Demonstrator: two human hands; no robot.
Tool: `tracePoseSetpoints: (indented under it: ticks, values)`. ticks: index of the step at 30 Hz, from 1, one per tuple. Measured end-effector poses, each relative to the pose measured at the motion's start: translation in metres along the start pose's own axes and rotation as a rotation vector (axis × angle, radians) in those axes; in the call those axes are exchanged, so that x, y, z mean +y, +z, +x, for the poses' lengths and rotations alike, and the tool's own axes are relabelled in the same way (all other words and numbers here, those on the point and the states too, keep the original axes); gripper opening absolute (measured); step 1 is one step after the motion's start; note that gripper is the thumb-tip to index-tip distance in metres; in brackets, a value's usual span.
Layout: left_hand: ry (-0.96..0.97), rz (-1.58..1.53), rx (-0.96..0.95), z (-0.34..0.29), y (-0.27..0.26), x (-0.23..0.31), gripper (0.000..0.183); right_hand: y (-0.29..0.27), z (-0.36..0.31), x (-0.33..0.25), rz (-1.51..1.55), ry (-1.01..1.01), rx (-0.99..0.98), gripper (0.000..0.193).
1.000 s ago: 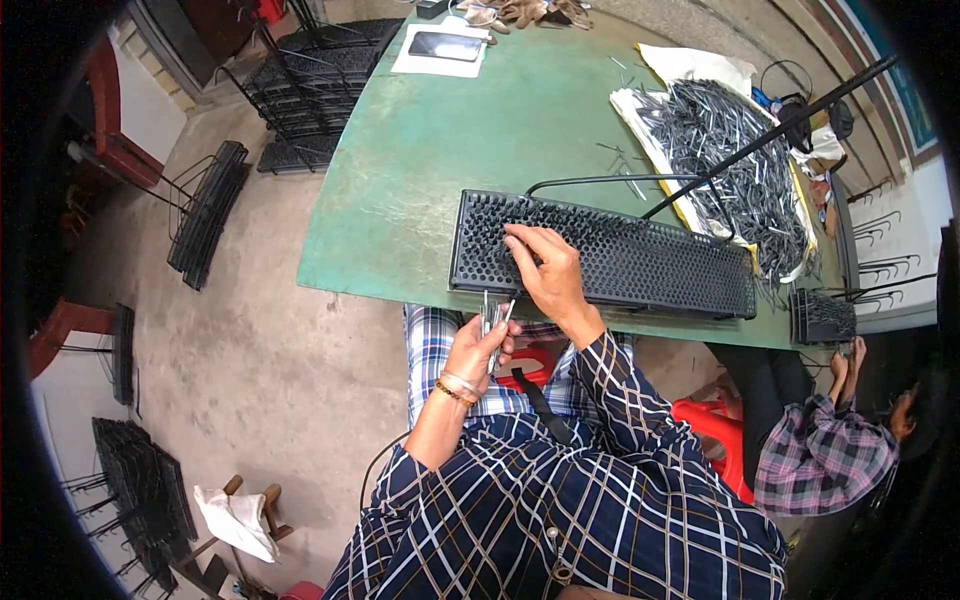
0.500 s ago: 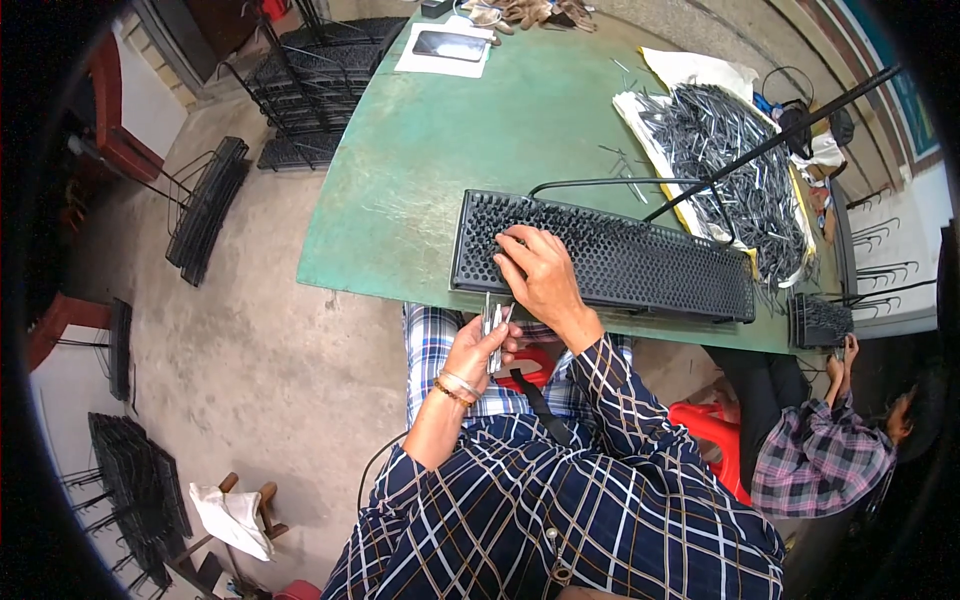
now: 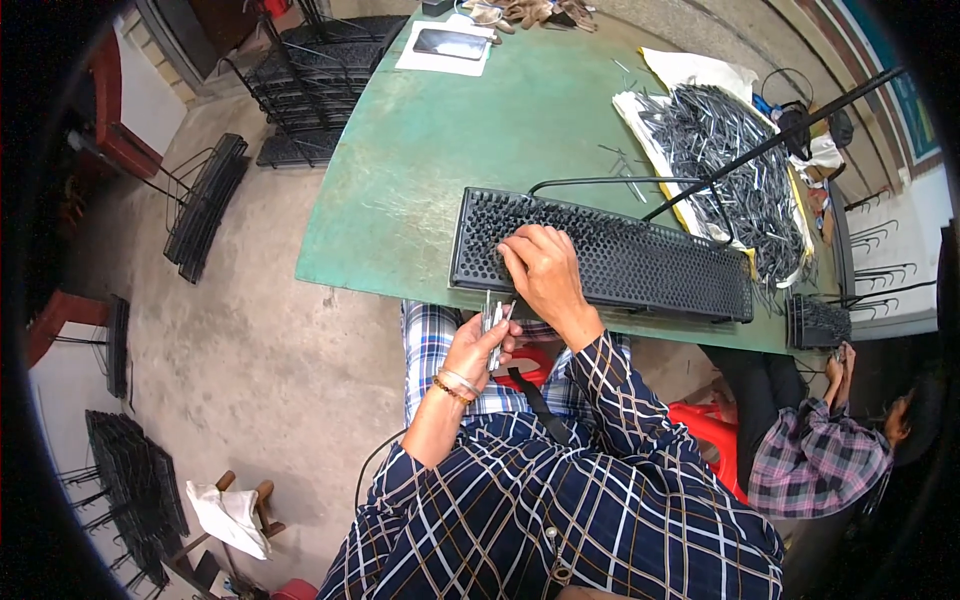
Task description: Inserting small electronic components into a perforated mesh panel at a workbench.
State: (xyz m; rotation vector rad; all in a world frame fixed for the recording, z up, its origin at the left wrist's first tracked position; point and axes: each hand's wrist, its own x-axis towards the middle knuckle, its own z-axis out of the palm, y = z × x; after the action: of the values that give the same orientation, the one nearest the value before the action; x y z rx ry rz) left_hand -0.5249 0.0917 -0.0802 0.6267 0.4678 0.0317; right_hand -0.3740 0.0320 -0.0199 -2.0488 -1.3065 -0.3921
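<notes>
A long black panel [image 3: 660, 268] full of small holes lies along the near edge of the green table. Short dark pegs [image 3: 500, 212] stand up from its left end. Over those pegs my right hand [image 3: 548, 275] is bent, thumb and fingertips pinched together at the panel; whatever is between them is too small to make out. Just below the table edge, my left hand [image 3: 478, 345] is closed around a small bunch of thin silvery metal pins [image 3: 492, 322], their tips pointing up. A bent black wire frame [image 3: 610, 181] rises behind the panel.
Loose dark pins [image 3: 715, 150] are heaped on a white sack at the right, with a few strays beside it. A phone [image 3: 450, 43] lies on white paper at the far left of the table [image 3: 420, 150]. A co-worker's hands [image 3: 840, 365] touch another panel [image 3: 820, 322]. Black racks [image 3: 320, 90] are stacked behind.
My right fingertips have drawn closer together and shifted slightly down over the pegs. My left hand keeps its bunch of pins in nearly the same place.
</notes>
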Motion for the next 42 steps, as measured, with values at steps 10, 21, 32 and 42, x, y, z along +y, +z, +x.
tracePoseSetpoints:
  ticks: [10,21,32,42]
  values:
    - [0.004,0.009,-0.01,-0.001,0.004,0.004,0.027,-0.01,0.005,-0.005,-0.057,-0.053,-0.16,0.009]
    - [0.014,-0.018,-0.021,-0.001,0.001,0.003,0.029,0.008,0.008,-0.001,0.241,0.145,-0.137,0.013]
    - [0.024,-0.001,-0.013,-0.002,-0.003,0.003,0.029,0.006,0.017,-0.003,0.026,-0.068,-0.143,0.01]
    - [0.032,-0.035,0.005,-0.003,0.0,0.003,0.028,0.004,0.01,-0.005,0.042,-0.1,-0.128,0.013]
